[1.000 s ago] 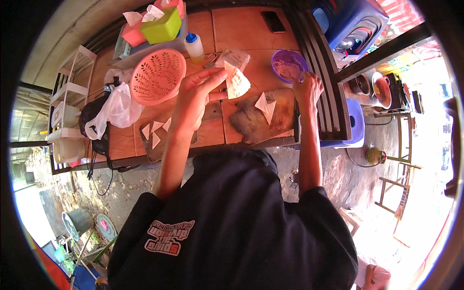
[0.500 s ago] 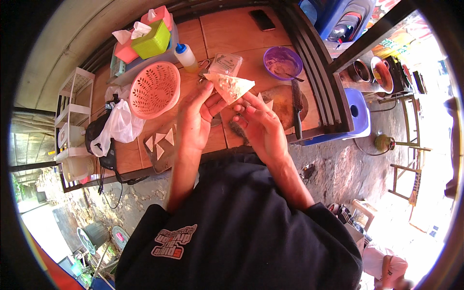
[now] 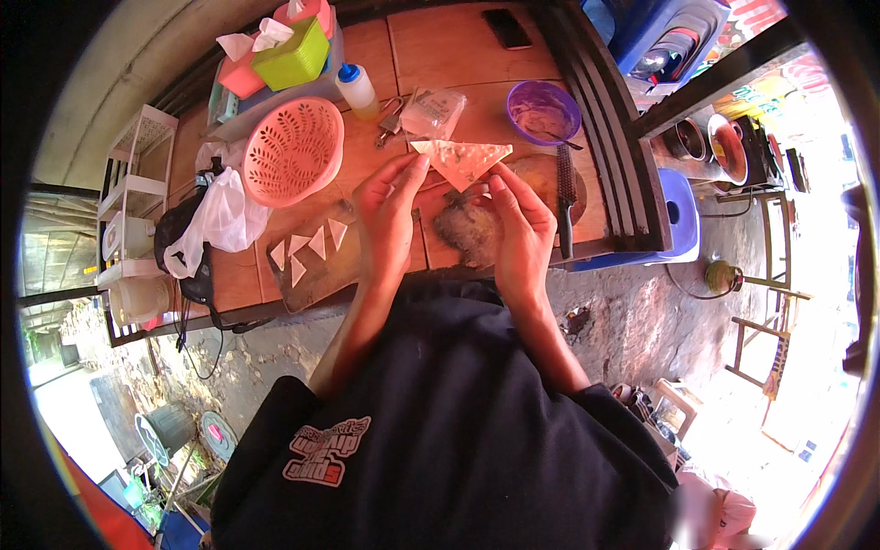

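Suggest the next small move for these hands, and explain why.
Perhaps fold one upper corner of the pale triangular sheet inward: the left hand and right hand hold it near its two upper corners, and it is spread out between them.

From my remote feed I record: one black rectangular phone [image 3: 507,28], top, right of centre; one lime-green plastic tissue box [image 3: 291,57], upper left; one white plastic shelving unit [image 3: 137,148], left; one crumpled white plastic bag [image 3: 225,222], left of centre; one blue plastic stool [image 3: 688,220], right; one dark round bucket [image 3: 174,427], lower left.
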Action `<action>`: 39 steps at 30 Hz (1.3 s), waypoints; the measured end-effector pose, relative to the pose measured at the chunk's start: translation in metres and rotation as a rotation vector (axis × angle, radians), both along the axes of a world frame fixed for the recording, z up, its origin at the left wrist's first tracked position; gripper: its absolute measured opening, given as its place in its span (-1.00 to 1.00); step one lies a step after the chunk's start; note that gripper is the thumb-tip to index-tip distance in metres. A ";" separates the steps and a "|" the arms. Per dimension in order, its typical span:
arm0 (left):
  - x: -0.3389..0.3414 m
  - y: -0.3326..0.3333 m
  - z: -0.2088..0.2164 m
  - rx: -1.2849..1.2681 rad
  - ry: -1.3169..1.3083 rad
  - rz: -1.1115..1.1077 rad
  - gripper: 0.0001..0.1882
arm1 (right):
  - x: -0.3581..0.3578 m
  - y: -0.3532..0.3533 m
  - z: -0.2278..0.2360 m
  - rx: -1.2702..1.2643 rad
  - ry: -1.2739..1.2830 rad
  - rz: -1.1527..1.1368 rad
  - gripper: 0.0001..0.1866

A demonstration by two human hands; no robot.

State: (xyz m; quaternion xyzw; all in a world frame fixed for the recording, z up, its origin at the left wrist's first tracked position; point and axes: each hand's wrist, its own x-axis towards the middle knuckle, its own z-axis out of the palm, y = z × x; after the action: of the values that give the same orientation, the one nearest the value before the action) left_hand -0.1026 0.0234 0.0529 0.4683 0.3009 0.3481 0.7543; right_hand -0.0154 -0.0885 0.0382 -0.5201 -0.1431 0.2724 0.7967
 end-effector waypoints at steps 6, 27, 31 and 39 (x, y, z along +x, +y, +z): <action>-0.003 -0.006 0.001 0.134 0.005 0.027 -0.73 | -0.001 0.002 0.002 -0.026 -0.052 -0.051 -0.73; -0.003 -0.015 0.006 0.057 0.049 -0.029 -0.72 | 0.000 0.001 0.009 -0.340 -0.842 -0.219 -0.74; -0.005 -0.016 0.006 0.128 0.073 -0.034 -0.72 | -0.001 0.001 0.010 -0.329 -0.980 -0.211 -0.71; -0.005 -0.017 0.005 0.224 0.123 -0.049 -0.72 | -0.003 0.004 0.011 -0.331 -1.095 -0.189 -0.68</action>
State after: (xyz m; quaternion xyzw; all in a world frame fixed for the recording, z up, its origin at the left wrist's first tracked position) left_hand -0.1075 0.0069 0.0578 0.5774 0.2942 0.3318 0.6856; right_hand -0.0180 -0.0846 0.0497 -0.7135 -0.4429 -0.0900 0.5354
